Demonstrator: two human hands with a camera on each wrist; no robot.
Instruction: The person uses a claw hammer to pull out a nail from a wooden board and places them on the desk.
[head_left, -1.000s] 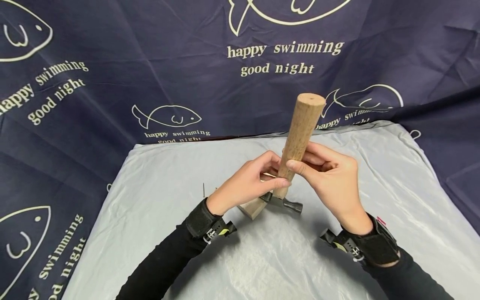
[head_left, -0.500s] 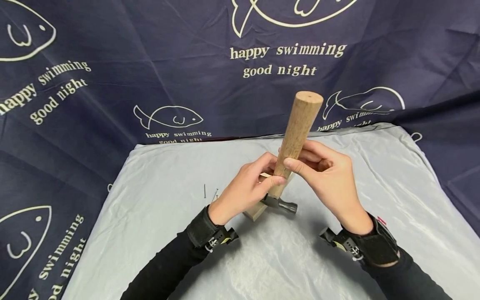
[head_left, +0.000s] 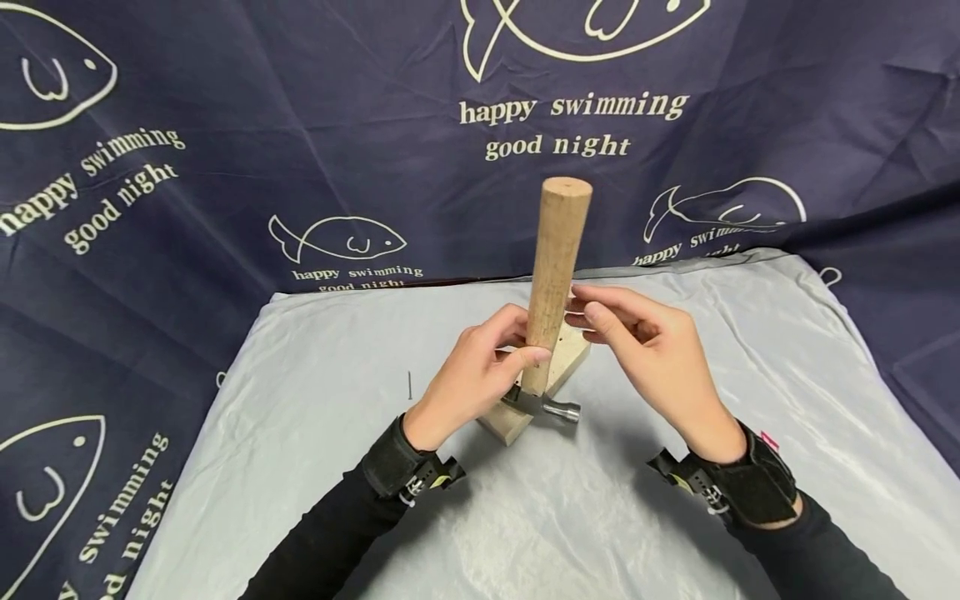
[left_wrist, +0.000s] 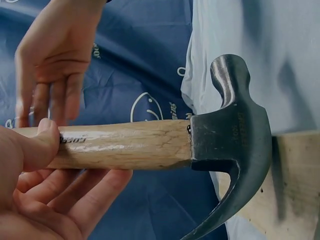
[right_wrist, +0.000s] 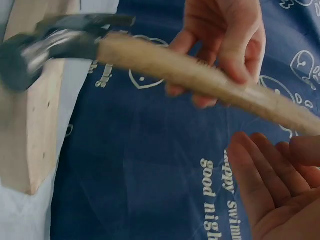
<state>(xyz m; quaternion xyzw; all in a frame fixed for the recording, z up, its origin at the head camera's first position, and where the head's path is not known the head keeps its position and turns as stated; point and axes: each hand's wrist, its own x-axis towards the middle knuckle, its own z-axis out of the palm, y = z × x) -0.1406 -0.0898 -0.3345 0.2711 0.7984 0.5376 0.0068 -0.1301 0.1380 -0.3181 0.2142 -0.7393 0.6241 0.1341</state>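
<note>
A claw hammer [head_left: 557,267] with a wooden handle stands nearly upright, its dark metal head down at a wooden block [head_left: 506,423]. My left hand [head_left: 476,367] pinches the lower handle between thumb and fingers. In the left wrist view the head of the claw hammer [left_wrist: 232,135] shows its face and curved claw. Just right of the handle is my right hand [head_left: 660,358], fingers loosely bent with nothing in them. The right wrist view has that right hand [right_wrist: 280,185] apart from the handle, palm exposed. Whether the head touches the block is unclear.
A thin nail [head_left: 409,385] stands out on the pale cloth [head_left: 337,350] left of the left hand. Small dark holes or nail marks dot the wooden block [right_wrist: 42,145]. A navy curtain [head_left: 337,150] with fish prints rises behind the table.
The right hand has let go of the handle. The hammer has swung left and more upright in the left hand, uncovering more of the block. The left hand has shifted slightly left.
</note>
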